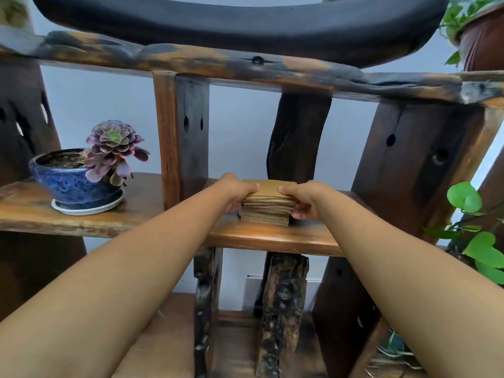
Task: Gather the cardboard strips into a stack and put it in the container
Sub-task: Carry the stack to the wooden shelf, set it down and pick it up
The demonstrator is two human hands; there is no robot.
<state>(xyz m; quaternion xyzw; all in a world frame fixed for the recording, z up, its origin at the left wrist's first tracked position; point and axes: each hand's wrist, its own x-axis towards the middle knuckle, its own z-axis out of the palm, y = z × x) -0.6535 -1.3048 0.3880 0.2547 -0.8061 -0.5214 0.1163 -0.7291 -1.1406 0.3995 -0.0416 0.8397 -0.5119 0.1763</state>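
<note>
while stack [268, 204] rests on shelf [272, 237], both hands grip it.

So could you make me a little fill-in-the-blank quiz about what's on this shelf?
1. The cardboard stack rests on a wooden ____.
2. The left hand and right hand grip the stack from ____ sides.
3. The succulent grows in a ____ pot.
4. That pot sits to the ____ of the stack.

Missing words: shelf; opposite; blue; left
</note>
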